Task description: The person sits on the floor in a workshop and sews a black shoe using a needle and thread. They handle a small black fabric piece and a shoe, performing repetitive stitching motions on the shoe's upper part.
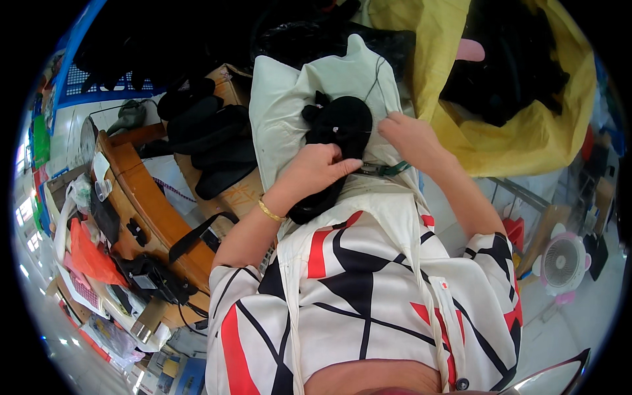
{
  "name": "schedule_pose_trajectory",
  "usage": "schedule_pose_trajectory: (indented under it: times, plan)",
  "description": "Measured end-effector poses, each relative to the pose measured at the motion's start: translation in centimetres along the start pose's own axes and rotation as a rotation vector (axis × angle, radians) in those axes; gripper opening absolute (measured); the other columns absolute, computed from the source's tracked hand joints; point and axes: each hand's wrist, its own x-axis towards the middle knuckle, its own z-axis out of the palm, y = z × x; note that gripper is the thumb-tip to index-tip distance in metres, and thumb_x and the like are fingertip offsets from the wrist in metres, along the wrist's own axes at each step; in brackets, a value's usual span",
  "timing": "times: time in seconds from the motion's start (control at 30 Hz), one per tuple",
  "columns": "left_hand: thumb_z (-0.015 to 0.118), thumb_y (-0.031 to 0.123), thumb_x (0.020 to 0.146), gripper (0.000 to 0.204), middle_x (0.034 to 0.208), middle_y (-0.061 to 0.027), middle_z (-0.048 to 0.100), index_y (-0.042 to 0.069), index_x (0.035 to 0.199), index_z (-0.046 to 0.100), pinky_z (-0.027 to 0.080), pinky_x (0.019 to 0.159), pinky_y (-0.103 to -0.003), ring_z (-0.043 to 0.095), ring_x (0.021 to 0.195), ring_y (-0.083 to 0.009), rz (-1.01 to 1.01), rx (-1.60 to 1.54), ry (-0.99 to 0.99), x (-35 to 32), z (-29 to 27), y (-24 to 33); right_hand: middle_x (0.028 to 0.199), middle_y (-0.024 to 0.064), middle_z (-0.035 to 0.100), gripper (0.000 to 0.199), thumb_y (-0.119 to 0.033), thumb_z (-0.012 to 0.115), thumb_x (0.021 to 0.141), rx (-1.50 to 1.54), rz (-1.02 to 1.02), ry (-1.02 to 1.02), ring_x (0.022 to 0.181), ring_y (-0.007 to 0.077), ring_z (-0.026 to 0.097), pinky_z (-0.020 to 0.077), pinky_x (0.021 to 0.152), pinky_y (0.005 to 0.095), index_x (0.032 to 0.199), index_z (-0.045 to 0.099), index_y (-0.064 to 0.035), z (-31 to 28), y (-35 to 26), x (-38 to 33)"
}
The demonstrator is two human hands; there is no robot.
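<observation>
A black slipper-shaped fabric piece (356, 120) rests on the white cloth (280, 99) over my lap, with a small pale spot near its middle and a dark knotted bit at its upper left. My left hand (315, 170), a gold bracelet at its wrist, is closed on the piece, thumb stretched across it. Just right of the piece, my right hand (409, 136) has its fingertips pinched together; what they hold is too small to make out. A thin dark thread (376, 80) lies on the cloth above. Below the right hand is a small metal tool with a green part (395, 169).
At the right stands a yellow sack (526, 148) holding black pieces and a pink one. Several black pieces (220, 131) lie on a cardboard box to the left, by a wooden table (141, 191) with a black bag (155, 280). A small fan (563, 262) is at the lower right.
</observation>
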Motion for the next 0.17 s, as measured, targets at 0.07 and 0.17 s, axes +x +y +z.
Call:
schedule_pose_trajectory:
  times: [0.07,0.17]
  plan:
    - [0.072,0.037,0.087,0.044,0.069,-0.0229,0.060,-0.005,0.082,0.061,0.047,0.060,-0.044,0.061,0.067,-0.0394,0.048,-0.050,0.056,0.2,0.4,-0.4,0.101,0.0072,0.064,0.008,-0.016,0.060,0.096,0.748,0.317,-0.045,0.086,0.0232,0.067,0.0530,0.066,0.0355,0.098,0.059,-0.0091,-2.1,0.0,-0.5]
    - [0.072,0.036,0.087,0.042,0.072,-0.0230,0.062,-0.004,0.085,0.061,0.047,0.061,-0.044,0.063,0.068,-0.0377,0.124,-0.061,0.179,0.4,0.7,-0.7,0.123,0.0075,0.064,0.016,-0.023,0.057,0.101,1.785,0.282,-0.004,0.095,0.0196,0.068,0.0579,0.072,0.0291,0.113,0.062,-0.0129,-2.5,4.2,-2.2]
